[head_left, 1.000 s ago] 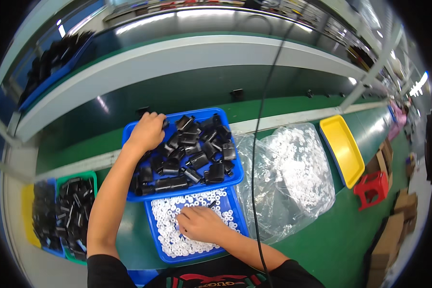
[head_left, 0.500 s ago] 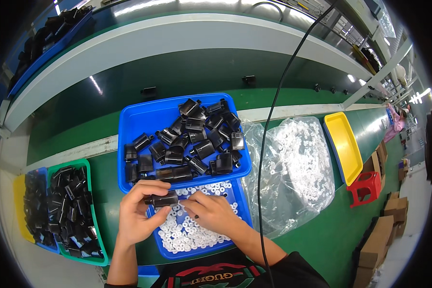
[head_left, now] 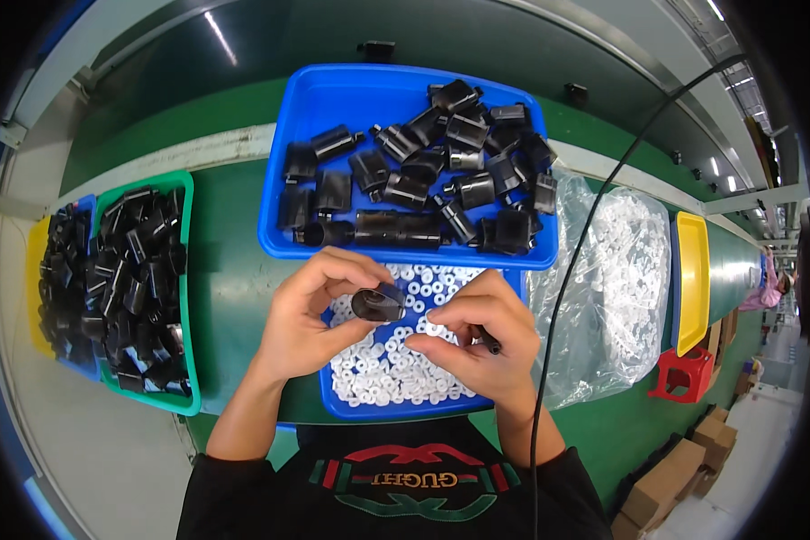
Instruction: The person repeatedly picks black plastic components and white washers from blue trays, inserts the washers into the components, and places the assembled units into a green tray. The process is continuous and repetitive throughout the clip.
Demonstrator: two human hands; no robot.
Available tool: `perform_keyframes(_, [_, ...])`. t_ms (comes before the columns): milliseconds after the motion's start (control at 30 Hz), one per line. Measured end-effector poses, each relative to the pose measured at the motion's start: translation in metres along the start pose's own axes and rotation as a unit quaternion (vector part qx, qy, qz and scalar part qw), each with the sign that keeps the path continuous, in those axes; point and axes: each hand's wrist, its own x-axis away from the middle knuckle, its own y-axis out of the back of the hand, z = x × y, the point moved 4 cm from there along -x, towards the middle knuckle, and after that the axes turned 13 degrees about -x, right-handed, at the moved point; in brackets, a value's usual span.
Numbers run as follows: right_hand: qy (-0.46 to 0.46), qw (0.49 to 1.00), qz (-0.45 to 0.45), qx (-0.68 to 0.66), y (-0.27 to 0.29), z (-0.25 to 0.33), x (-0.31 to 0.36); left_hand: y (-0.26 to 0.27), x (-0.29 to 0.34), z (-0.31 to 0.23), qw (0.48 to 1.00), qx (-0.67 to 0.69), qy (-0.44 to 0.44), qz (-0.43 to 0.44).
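My left hand [head_left: 310, 310] is closed around a hollow black plastic housing [head_left: 379, 303], whose open end faces me. To its right, my right hand [head_left: 490, 333] has thumb and forefinger close together, with a thin black stick-like tool [head_left: 489, 340] tucked in its fingers. A white ring [head_left: 434, 329] shows between those fingertips; whether it is pinched or lies behind them I cannot tell. Both hands are over a blue tray [head_left: 355, 414] of small white rings [head_left: 378, 378]. Beyond it, a larger blue tray [head_left: 279, 180] holds many black housings [head_left: 405, 191].
At left stand a green bin [head_left: 191, 297] and blue and yellow bins [head_left: 38, 270], filled with black parts. A clear plastic bag [head_left: 603, 297] of white rings lies at right, beside a yellow tray [head_left: 693, 283]. A black cable [head_left: 594, 211] hangs across the view. Further right are a red stool [head_left: 684, 373] and cardboard boxes [head_left: 670, 477].
My right hand has drawn away from the housing to the right. The housing has turned in my left hand so its open end shows. The view has tilted down.
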Motion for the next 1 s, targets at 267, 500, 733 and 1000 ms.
perform_keyframes(267, [0.025,0.997,0.039,0.06,-0.026,-0.001,-0.007,-0.005,0.006,0.001,0.999,-0.046,-0.005,-0.008])
perform_keyframes(500, [0.001,0.995,0.065,0.069,-0.035,0.002,-0.005,-0.006,0.011,0.002,0.996,-0.069,-0.038,-0.038])
perform_keyframes(733, [0.014,0.995,0.06,0.082,-0.033,0.003,-0.001,-0.008,0.011,-0.001,0.999,-0.043,-0.02,-0.009])
perform_keyframes(1000, [-0.007,0.998,0.064,-0.025,-0.012,0.017,-0.003,-0.003,0.008,-0.003,0.992,-0.115,-0.047,0.013])
